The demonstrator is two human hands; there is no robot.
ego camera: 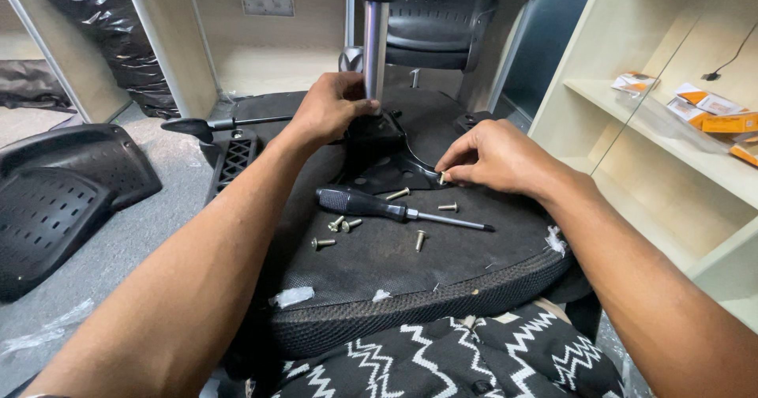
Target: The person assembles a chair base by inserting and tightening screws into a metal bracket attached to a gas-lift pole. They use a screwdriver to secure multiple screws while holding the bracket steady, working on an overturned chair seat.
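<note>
The right hand [493, 157] is pinching a screw [443, 178] into the plate [395, 165]; the left hand [332, 106] is gripping the post [374, 46]. The screwdriver [395, 208] likely comes next.

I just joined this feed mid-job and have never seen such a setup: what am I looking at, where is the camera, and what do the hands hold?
One camera, worn on a person's head, looks down at their two bare hands. An upturned black chair seat rests on their lap. The left hand grips the metal post above the black bracket. The right hand pinches a small screw at the bracket's edge. On the seat lie a screwdriver and several loose screws.
</note>
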